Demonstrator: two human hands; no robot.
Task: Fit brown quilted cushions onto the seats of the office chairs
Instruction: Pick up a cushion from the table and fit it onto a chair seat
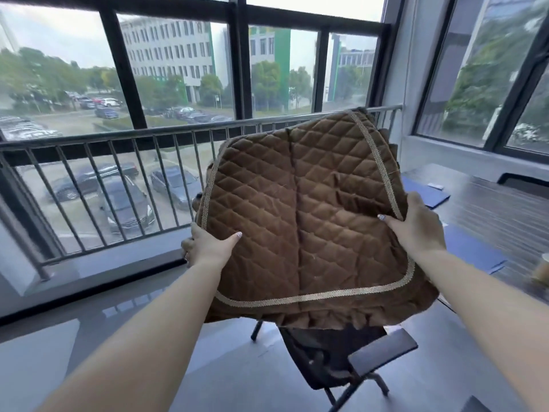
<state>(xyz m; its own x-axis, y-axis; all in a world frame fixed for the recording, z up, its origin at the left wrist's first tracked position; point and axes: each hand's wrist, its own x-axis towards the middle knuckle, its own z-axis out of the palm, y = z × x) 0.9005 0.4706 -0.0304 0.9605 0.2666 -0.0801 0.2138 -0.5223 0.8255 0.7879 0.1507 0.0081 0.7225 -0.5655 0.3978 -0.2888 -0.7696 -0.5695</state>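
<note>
I hold the cushion [303, 215] up in the air in front of me, over the chair [335, 361]. The chair is down low, just under the bottom frill of the cushion, and I can only see part of it. The two look apart, but I cannot tell for sure.

My left hand [208, 246] grips the left edge of the cushion. My thumb lies flat on the front and my fingers curl round behind. My right hand [416, 224] grips the right edge the same way, with the thumb on the front near the pale trim [315, 297].

I think the cushion is light, because I can hold it up high with arms stretched out. It looks soft and puffy, not stiff. It has a crease down the middle, so it will likely fold or flop if I hold it by one side only. Two hands on two sides keep it spread out flat, so that is the best place to hold it. The cloth looks a bit fuzzy, so I do not think it will slip. It will not break if I drop it.

To my right is a dark bench [499, 209] with blue folders [472, 251] on it. Ahead is a railing [118, 138].
</note>
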